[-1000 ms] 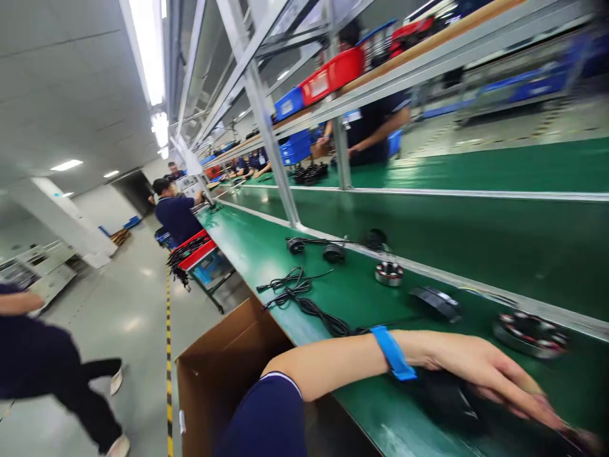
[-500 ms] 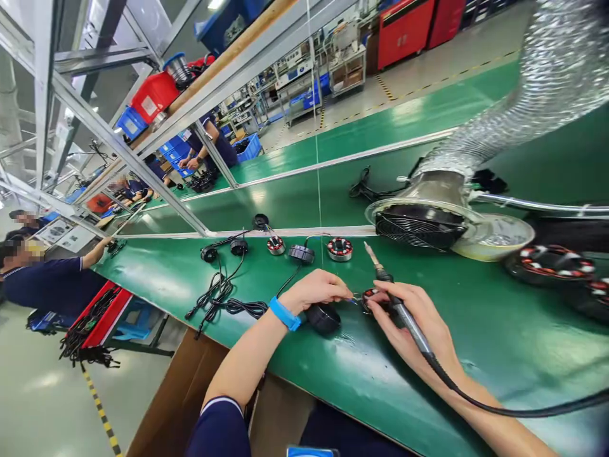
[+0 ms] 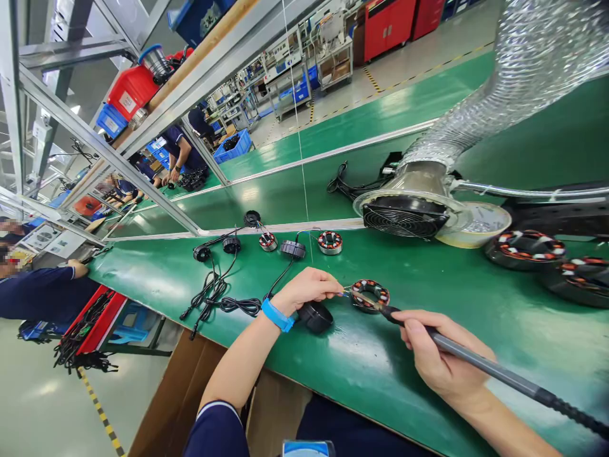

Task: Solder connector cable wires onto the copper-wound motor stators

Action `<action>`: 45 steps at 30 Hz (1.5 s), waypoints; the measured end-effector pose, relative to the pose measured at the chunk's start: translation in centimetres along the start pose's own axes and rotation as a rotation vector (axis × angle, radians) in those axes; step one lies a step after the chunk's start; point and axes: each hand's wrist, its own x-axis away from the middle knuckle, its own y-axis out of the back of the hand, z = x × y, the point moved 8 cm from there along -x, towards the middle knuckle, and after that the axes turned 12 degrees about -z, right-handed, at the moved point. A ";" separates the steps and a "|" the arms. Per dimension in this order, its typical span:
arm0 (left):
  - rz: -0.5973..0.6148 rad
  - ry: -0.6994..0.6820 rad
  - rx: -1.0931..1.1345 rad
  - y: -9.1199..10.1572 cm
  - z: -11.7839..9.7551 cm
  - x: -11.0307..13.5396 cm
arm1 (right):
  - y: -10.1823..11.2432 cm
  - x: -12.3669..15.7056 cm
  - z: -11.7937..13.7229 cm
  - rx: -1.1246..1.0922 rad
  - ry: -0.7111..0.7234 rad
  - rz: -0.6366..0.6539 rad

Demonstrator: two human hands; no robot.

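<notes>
The left hand (image 3: 307, 287) pinches a thin wire (image 3: 343, 293) up against a coil ring (image 3: 370, 296) lying on the green bench (image 3: 523, 336). The right hand (image 3: 440, 352) grips a soldering iron (image 3: 457, 343), its tip right at the ring. If the left hand shakes, the wire could slip. A careless move could make the tip burn the left hand or melt the black cords (image 3: 238, 306).

Wire ends (image 3: 343, 293) at soldering iron tip (image 3: 351, 292) too small to tell.
</notes>
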 end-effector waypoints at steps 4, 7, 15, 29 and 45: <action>-0.001 0.013 -0.009 0.0 0.2 -0.1 | -0.2 -0.3 1.0 -0.026 0.054 0.037; 0.001 0.006 -0.011 0.0 0.2 -0.1 | -0.3 -0.6 1.6 -0.030 0.087 0.047; -0.018 0.000 -0.041 0.0 -0.4 0.6 | -0.1 -0.8 2.6 -0.063 0.157 0.000; -0.058 -0.050 -0.105 0.4 -0.2 0.8 | 0.0 0.3 -0.7 -0.040 -0.028 -0.028; -0.024 -0.031 -0.046 -0.1 -0.6 0.7 | -4.4 -2.6 3.1 -0.110 0.124 0.117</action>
